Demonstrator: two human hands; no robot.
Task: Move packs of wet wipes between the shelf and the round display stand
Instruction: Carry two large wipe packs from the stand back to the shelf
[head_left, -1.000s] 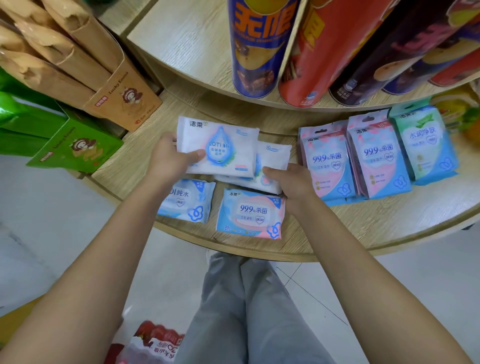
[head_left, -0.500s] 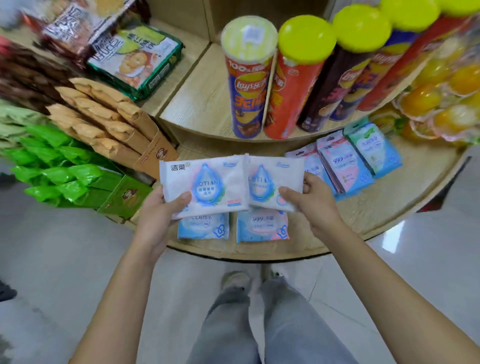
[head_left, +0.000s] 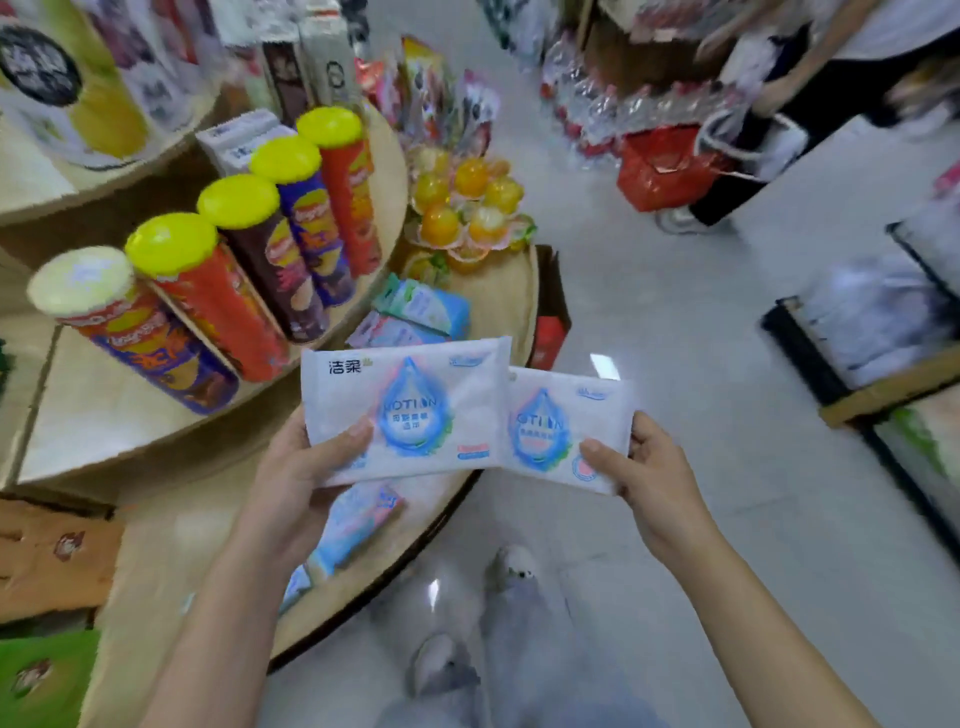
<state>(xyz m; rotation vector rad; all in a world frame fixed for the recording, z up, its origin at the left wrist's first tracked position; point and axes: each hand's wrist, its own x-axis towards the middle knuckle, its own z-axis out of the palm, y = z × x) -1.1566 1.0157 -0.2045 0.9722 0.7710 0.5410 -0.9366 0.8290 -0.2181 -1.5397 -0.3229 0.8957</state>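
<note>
Left hand (head_left: 291, 483) grips one wet-wipe pack (head_left: 405, 410), right hand (head_left: 660, 488) a second pack (head_left: 561, 431) — both clear of the round stand (head_left: 150, 551); shelf next, likely.

crisp tubes (head_left: 208, 306): in a row | orange jelly cups (head_left: 467, 208): piled beside them | red bag (head_left: 660, 166): on floor

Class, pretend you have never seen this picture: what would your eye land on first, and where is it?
Dead centre, the left hand holds one white wipes pack and the right hand holds a second pack, both printed with a blue drop. Up left, yellow-lidded crisp tubes line a tier of the round display stand.
</note>
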